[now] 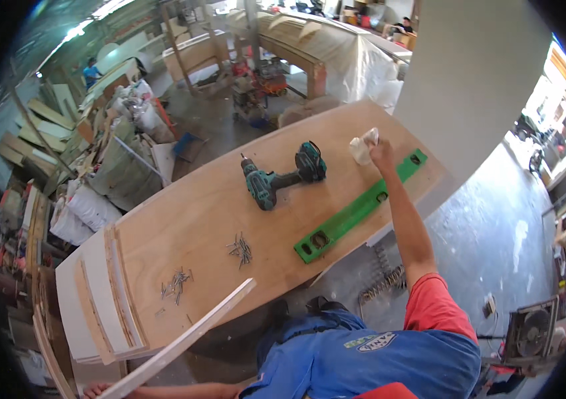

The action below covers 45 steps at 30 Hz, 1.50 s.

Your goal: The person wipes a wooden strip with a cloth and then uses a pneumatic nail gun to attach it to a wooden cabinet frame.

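At the lower left, my left hand (99, 390) is closed around the end of a long pale wooden strip (190, 332), which slants up over the table's near edge. My right arm reaches to the far right of the wooden tabletop (196, 193), where my right hand (381, 154) grips a crumpled whitish rag (362, 146). Just beside that hand lies a green spirit level (356, 211). A teal and black cordless drill (273, 179) rests on its side mid-table. Two small heaps of screws, one pile (240, 250) and another pile (176, 286), sit nearer the left.
Curved strips of wood (120, 286) lie across the table's left end. Beyond the far edge are stuffed sacks (93, 206) and stacked boards. A coil spring (382, 282) shows below the near edge, and a fan (532, 329) stands at lower right. Two people are far off.
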### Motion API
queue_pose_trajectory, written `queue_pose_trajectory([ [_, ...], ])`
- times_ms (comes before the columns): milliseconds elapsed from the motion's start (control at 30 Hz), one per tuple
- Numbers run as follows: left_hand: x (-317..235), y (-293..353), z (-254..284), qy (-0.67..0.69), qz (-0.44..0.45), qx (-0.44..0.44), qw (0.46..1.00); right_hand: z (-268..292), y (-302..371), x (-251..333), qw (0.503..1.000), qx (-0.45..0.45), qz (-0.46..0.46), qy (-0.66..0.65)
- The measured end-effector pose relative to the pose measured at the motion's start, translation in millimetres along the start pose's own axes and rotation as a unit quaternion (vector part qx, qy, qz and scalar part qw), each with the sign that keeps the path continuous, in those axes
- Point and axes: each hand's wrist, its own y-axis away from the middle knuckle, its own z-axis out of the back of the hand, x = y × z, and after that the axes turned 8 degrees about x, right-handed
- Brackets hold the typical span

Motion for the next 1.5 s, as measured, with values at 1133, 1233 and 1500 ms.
queue_pose_trajectory([
  [1133,-232,76,115,-0.414,-0.214,-0.257,0.846,50,167,174,0.966,-0.056,0.189,-0.165],
  [1233,-263,80,144,-0.552,-0.195,-0.267,0.766,19,227,259,0.851,0.065,0.409,-0.322],
  [1500,-255,146,294,-0.638,0.114,-0.226,0.728,-23,391,450,0.646,0.343,0.526,-0.434],
])
